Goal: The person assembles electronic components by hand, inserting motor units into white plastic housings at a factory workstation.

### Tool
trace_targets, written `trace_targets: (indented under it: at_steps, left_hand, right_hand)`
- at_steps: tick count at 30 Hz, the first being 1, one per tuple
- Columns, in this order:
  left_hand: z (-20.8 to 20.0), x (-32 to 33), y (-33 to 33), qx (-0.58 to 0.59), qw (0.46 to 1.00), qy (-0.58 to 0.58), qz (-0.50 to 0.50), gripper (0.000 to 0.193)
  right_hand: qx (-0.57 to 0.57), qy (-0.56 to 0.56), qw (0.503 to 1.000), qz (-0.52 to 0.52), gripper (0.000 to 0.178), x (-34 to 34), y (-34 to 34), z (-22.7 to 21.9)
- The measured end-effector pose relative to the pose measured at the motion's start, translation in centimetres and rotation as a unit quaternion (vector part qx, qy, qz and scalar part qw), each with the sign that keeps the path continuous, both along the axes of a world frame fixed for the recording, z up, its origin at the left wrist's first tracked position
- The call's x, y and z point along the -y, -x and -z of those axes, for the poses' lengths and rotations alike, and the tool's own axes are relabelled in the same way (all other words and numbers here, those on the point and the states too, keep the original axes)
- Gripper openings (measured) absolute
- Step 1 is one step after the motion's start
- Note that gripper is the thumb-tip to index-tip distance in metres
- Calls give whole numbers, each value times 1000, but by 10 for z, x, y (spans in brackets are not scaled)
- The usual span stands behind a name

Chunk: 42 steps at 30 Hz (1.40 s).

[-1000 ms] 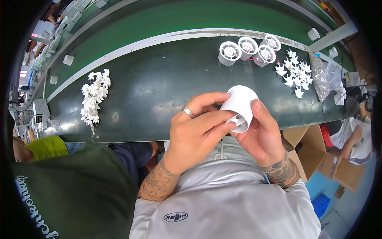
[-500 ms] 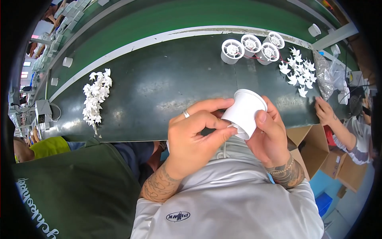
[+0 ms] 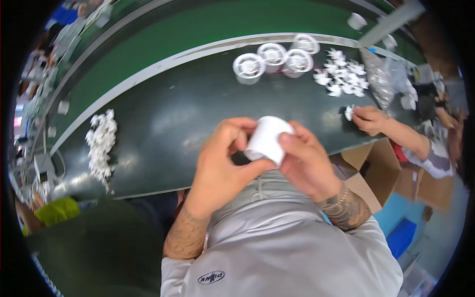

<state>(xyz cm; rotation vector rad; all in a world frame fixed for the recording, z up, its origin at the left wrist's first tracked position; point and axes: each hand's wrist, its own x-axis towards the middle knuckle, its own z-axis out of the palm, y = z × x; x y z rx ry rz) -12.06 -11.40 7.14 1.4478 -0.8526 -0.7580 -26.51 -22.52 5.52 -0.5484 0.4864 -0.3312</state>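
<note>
A white plastic cup-shaped housing [image 3: 267,139] is held up between my two hands, tilted, above the near edge of the dark workbench [image 3: 173,143]. My left hand [image 3: 225,153] has its thumb at the lower rim and its fingers at the far side. My right hand [image 3: 309,161] wraps the other side, thumb along the wall. The inside of the housing is hidden from here. Several white fan housings [image 3: 249,68] with spoked tops and red wires stand beyond my hands. Near them lies a pile of small white fan blades [image 3: 344,74].
Another heap of white fan blades [image 3: 101,143] lies on the left. At right, a co-worker's hand [image 3: 370,120] holds one white blade over the bench. A clear plastic bag [image 3: 378,79] sits behind it. Cardboard boxes [image 3: 378,168] stand below the edge. Beyond the bench runs a green belt [image 3: 198,29].
The view has swung to the right. My left thumb and fingers have spread from a pinch at the lower rim to grip around the housing. A co-worker's hand now holds a white blade.
</note>
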Motion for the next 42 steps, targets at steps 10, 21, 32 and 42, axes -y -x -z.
trace_targets:
  at_steps: [10, 21, 32, 42]
  left_hand:
    - [2, 19, 19, 93, 988, -82, 93, 62]
    - [2, 39, 30, 77, 987, -69, 123, 71]
    - [8, 35, 41, 131, 977, -105, 134, 68]
    - [73, -10, -18, 49, 988, -93, -116, 41]
  right_hand:
    - [-32, -69, 997, -28, 43, 6, 28, 4]
    - [-46, -139, 989, 22, 43, 18, 45, 1]
    - [-88, -29, 995, 38, 25, 27, 78, 21]
    - [-562, 484, 456, 492, 32, 256, 317, 55]
